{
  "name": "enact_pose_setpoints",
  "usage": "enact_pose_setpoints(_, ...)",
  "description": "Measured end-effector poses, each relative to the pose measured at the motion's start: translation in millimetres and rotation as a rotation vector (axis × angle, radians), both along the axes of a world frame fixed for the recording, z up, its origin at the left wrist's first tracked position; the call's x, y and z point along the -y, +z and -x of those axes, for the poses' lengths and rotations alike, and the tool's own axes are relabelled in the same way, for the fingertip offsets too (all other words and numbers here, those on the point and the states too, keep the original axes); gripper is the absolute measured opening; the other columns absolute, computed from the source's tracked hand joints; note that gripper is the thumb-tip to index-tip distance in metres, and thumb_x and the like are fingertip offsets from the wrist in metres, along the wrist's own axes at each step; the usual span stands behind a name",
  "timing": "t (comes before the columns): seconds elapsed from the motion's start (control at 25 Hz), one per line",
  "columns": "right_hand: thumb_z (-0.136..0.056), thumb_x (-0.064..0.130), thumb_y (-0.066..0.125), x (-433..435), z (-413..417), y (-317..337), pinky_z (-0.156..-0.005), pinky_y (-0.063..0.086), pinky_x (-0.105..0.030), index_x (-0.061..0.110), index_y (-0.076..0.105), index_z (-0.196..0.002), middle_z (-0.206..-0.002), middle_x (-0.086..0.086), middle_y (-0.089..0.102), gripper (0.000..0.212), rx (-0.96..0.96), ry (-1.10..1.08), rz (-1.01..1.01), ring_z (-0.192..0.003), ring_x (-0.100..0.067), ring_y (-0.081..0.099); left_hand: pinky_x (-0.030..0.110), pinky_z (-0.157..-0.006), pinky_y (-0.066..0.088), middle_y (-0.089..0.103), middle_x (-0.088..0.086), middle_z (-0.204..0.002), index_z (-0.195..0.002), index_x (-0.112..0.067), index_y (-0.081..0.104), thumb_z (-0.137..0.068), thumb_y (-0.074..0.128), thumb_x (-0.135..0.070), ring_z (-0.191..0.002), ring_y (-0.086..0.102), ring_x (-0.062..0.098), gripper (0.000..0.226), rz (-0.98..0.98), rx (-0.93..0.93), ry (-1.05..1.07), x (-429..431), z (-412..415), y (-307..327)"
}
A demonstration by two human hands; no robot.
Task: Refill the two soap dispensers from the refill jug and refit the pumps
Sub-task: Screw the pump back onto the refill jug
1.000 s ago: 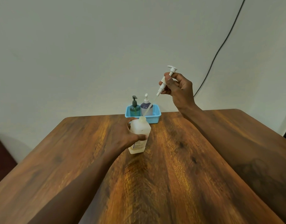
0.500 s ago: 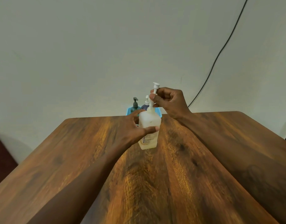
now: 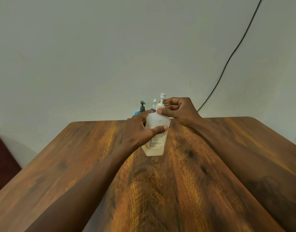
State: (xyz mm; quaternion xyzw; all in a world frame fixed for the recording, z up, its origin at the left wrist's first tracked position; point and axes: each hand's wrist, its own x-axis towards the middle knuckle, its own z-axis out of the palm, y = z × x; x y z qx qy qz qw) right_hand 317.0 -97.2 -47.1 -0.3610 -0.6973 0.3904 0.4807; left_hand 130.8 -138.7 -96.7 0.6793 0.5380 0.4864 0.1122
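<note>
Gripping the translucent bottle (image 3: 158, 138) on the table (image 3: 177, 190), the left hand (image 3: 140, 131) is curling its fingers round the body while the right hand (image 3: 180, 109) is pinching the white pump (image 3: 161, 102) at the neck. Refitting is looking nearly done, with two dispensers (image 3: 142, 107) waiting behind.

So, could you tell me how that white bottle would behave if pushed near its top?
Probably tippy: the white bottle is tall on a narrow base, leaning, and the left hand grips it. Likely light, since only its bottom looks tinted with liquid. The smooth plastic may be slippery.
</note>
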Motion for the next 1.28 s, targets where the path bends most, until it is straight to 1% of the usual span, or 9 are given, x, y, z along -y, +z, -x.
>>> enact_pose_setpoints(0.16, -0.063, 0.038, 0.098, -5.8, -1.1, 1.7, -0.076, 0.065, -0.034, 0.012, 0.075, -0.098, -0.087, 0.000, 0.079, 0.050, 0.152, -0.186, -0.024, -0.082, -0.014, 0.077, 0.031, -0.079, 0.062, 0.075, -0.011, -0.115, -0.133, -0.034, 0.064, -0.066, 0.077, -0.076, -0.096, 0.072, 0.007, 0.080, -0.030, -0.118, 0.046, -0.5, 0.6, -0.4)
enact_pose_setpoints(0.28, -0.061, 0.063, 0.089, -3.1, 7.4, 1.6, -0.071, 0.062, -0.043, 0.006, 0.072, -0.088, -0.085, -0.006, 0.076, 0.066, 0.314, -0.321, -0.087, -0.079, -0.022, 0.073, 0.027, -0.079, 0.061, 0.075, -0.012, -0.115, -0.136, -0.036, 0.062, -0.067, 0.076, -0.076, -0.094, 0.071, 0.006, 0.081, -0.050, -0.134, 0.055, 1.0, -2.4, -0.6)
enact_pose_setpoints(0.36, -0.065, 0.071, 0.082, 0.3, 13.8, 0.7, -0.070, 0.061, -0.041, 0.005, 0.069, -0.096, -0.092, -0.005, 0.075, 0.073, 0.321, -0.342, -0.106, -0.083, -0.022, 0.072, 0.024, -0.078, 0.060, 0.075, -0.011, -0.115, -0.136, -0.032, 0.063, -0.066, 0.077, -0.076, -0.092, 0.071, 0.004, 0.084, -0.049, -0.112, 0.048, 0.1, -5.5, 0.9)
enact_pose_setpoints(0.44, -0.078, 0.063, 0.078, 0.7, 14.9, 3.7, -0.082, 0.059, -0.031, 0.018, 0.060, -0.128, -0.116, 0.004, 0.070, 0.070, 0.241, -0.208, -0.024, -0.103, -0.014, 0.069, 0.020, -0.075, 0.060, 0.075, -0.013, -0.112, -0.129, -0.030, 0.067, -0.065, 0.081, -0.072, -0.089, 0.070, -0.001, 0.078, -0.048, -0.050, 0.040, -0.5, -5.5, 4.6)
enact_pose_setpoints(0.56, -0.098, 0.033, 0.068, -6.2, 7.4, 3.3, -0.099, 0.057, -0.037, 0.022, 0.044, -0.149, -0.134, 0.001, 0.068, 0.058, -0.022, 0.085, 0.112, -0.123, -0.020, 0.066, 0.027, -0.078, 0.062, 0.074, -0.015, -0.107, -0.121, -0.034, 0.069, -0.067, 0.088, -0.061, -0.094, 0.071, 0.004, 0.064, -0.035, 0.036, 0.025, -2.8, 0.2, 6.7)
enact_pose_setpoints(0.72, -0.093, 0.012, 0.075, -9.9, 5.2, -2.2, -0.095, 0.061, -0.039, 0.017, 0.060, -0.137, -0.123, -0.006, 0.075, 0.047, -0.055, 0.072, -0.012, -0.113, -0.017, 0.073, 0.031, -0.077, 0.064, 0.075, -0.016, -0.106, -0.123, -0.033, 0.069, -0.064, 0.087, -0.066, -0.093, 0.072, 0.000, 0.070, -0.007, 0.057, -0.007, -2.7, 3.2, 3.6)
enact_pose_setpoints(0.88, -0.071, 0.029, 0.094, -11.0, 9.5, -0.8, -0.088, 0.063, -0.038, 0.010, 0.071, -0.110, -0.103, -0.004, 0.076, 0.050, 0.019, -0.123, -0.086, -0.095, -0.018, 0.074, 0.019, -0.077, 0.060, 0.073, -0.015, -0.111, -0.135, -0.030, 0.066, -0.065, 0.090, -0.058, -0.098, 0.071, 0.000, 0.079, -0.011, 0.083, -0.038, -1.4, -0.2, 0.3)
enact_pose_setpoints(1.04, -0.077, 0.033, 0.090, -13.4, 5.4, 3.3, -0.091, 0.062, -0.042, 0.016, 0.072, -0.119, -0.105, -0.001, 0.077, 0.048, 0.192, -0.065, -0.077, -0.098, -0.018, 0.074, 0.016, -0.073, 0.056, 0.068, -0.020, -0.109, -0.135, -0.032, 0.063, -0.067, 0.089, -0.058, -0.097, 0.068, -0.001, 0.077, 0.027, 0.053, -0.054, -3.5, 1.6, -3.5)
enact_pose_setpoints(1.28, -0.093, 0.006, 0.073, -15.7, -7.1, 6.2, -0.102, 0.057, -0.039, 0.006, 0.066, -0.132, -0.128, -0.003, 0.073, 0.040, 0.135, 0.187, -0.053, -0.118, -0.016, 0.070, 0.040, -0.081, 0.065, 0.073, -0.013, -0.118, -0.129, -0.039, 0.061, -0.071, 0.084, -0.062, -0.104, 0.072, 0.008, 0.066, 0.123, 0.096, -0.137, -7.5, 6.8, -10.3)
